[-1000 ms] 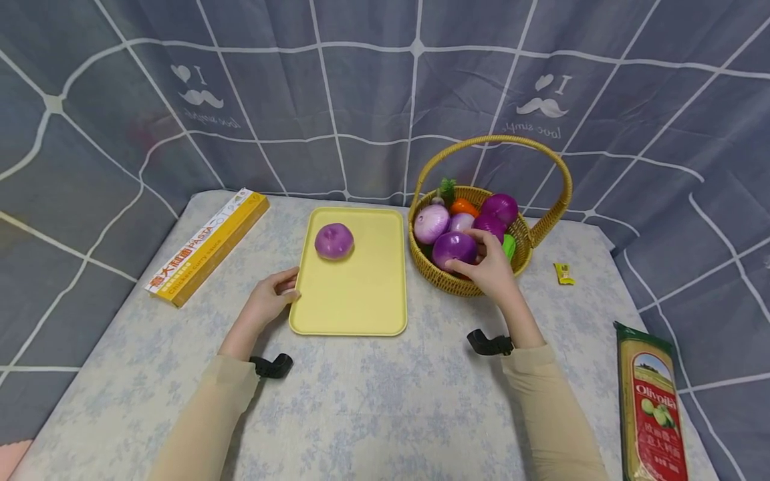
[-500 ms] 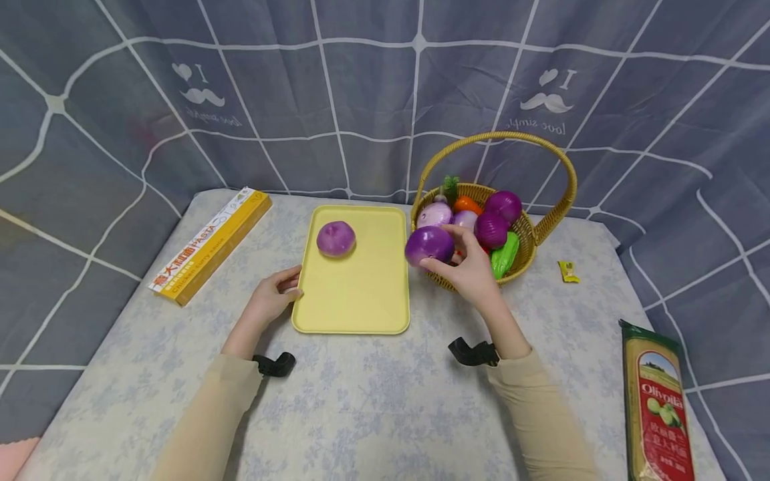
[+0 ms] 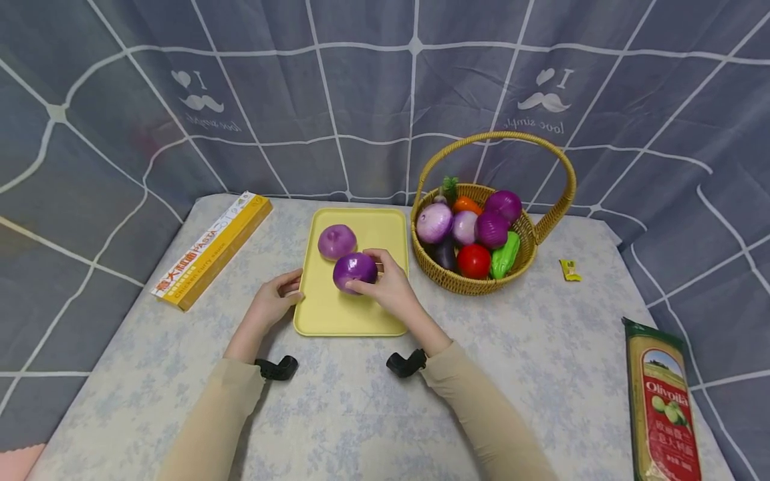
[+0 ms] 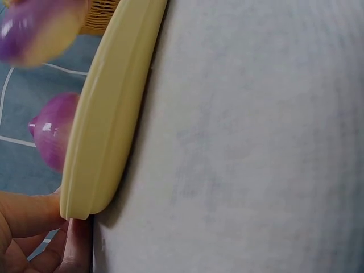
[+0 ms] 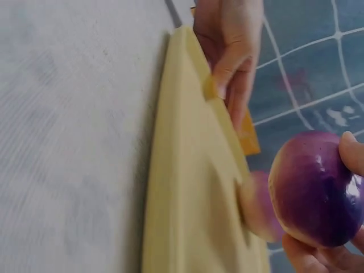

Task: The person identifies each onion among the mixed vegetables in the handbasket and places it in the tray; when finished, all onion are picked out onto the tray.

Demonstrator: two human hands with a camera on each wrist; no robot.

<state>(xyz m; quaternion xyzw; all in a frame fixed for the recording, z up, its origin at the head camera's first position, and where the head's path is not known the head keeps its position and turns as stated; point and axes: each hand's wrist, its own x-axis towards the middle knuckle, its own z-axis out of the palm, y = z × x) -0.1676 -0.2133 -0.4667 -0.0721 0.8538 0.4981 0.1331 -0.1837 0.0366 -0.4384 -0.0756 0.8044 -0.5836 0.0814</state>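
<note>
In the head view my right hand [image 3: 391,287] grips a dark purple onion [image 3: 353,270] between thumb and fingers. The right wrist view shows this onion [image 5: 315,187] held above the yellow tray [image 3: 337,324], apart from its surface. A lighter purple onion [image 3: 337,242] rests on the tray near its far left corner. My left hand [image 3: 273,297] pinches the tray's left edge; in the right wrist view its thumb [image 5: 230,65] lies over the rim. The fingers of that hand are partly hidden by the tray in the left wrist view.
To the right stands a wicker basket [image 3: 448,284] with a tall handle, holding onions, a tomato [image 3: 474,261], an eggplant [image 3: 444,254] and a green vegetable [image 3: 505,255]. A pasta box [image 3: 210,250] lies left, a small yellow packet [image 3: 569,270] and a spaghetti bag [image 3: 664,407] right.
My right hand has lifted the dark purple onion out of the basket and carried it left over the tray, uncovering the tomato and eggplant. My left hand stays at the tray's edge.
</note>
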